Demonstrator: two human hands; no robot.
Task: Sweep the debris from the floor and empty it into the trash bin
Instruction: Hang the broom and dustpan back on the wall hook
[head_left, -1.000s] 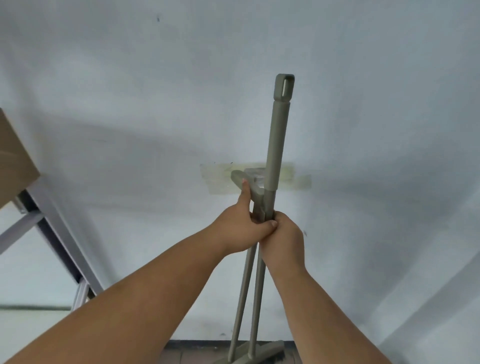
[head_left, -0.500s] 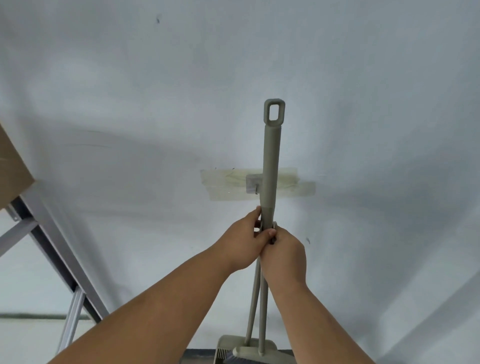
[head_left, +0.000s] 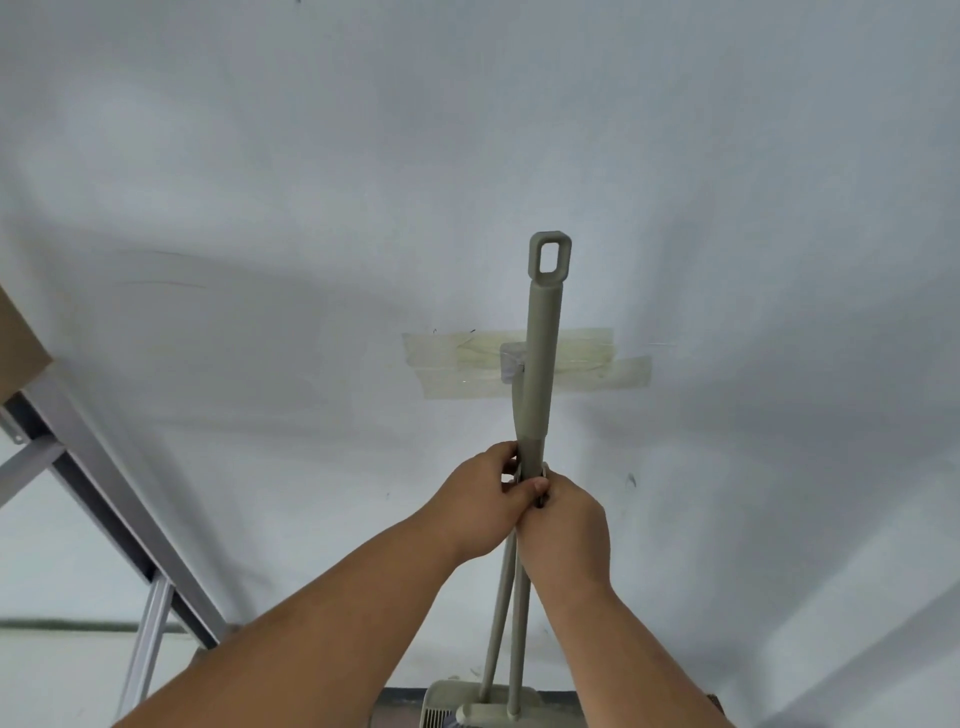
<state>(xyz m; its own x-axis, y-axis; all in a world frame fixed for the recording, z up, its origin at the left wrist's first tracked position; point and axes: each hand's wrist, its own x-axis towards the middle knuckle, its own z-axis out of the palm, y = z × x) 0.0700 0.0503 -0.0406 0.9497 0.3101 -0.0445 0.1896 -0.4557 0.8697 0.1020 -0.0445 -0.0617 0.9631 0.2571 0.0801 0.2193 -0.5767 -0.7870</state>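
The broom (head_left: 540, 353) stands upright in front of us, held against the pale wall (head_left: 260, 208), and we take it as our landmark. Nearest to us, at the foot of the broom, we see its head and the matching dustpan (head_left: 452, 704) side by side at the bottom edge of the view, partly cut off. Two thin grey-green shafts rise from them (one the broom's, the other the dustpan's) and come together under our hands. Our left hand (head_left: 483, 506) grips the shafts from the left of the broom, fingers curled round them and the thumb laid across the front. Our right hand (head_left: 569, 525) is closed round the same shafts just right of and slightly below the left, the two hands touching. Above the hands the broom's thicker handle section runs up to a loop with a rectangular hole. Behind the broom, a small hook (head_left: 511, 364) is fixed to the wall under strips of yellowed tape (head_left: 597, 364). Well to the left of the broom, a grey metal frame (head_left: 104, 493) slants down.
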